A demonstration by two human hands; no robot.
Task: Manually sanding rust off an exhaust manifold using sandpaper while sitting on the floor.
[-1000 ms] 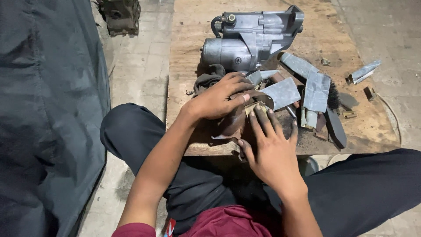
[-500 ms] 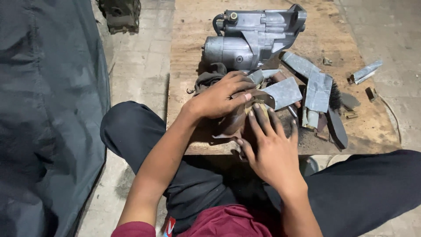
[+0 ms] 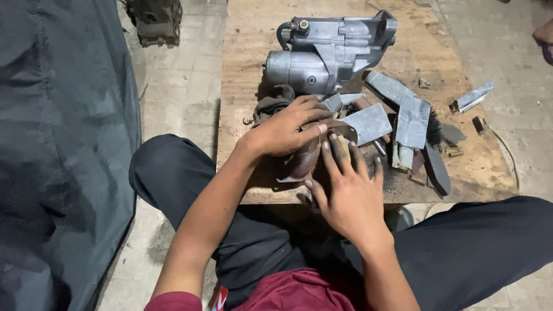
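Observation:
My left hand (image 3: 286,131) grips a dark, rounded metal part (image 3: 303,162) near the front edge of a worn wooden board (image 3: 247,69). My right hand (image 3: 347,193) lies flat against the same part, its fingers spread over the part's top end. Behind both hands a grey starter motor (image 3: 331,52) lies on its side on the board.
Several folded grey metal strips (image 3: 410,118) and a dark blade-like piece (image 3: 438,168) lie right of my hands. A small strip (image 3: 472,98) sits at the board's right edge. A dark cloth (image 3: 57,144) hangs at left. My black-trousered legs (image 3: 472,247) flank the board.
My right hand's fingers have shifted slightly over the part; my left hand keeps its grip. The view has drifted a little.

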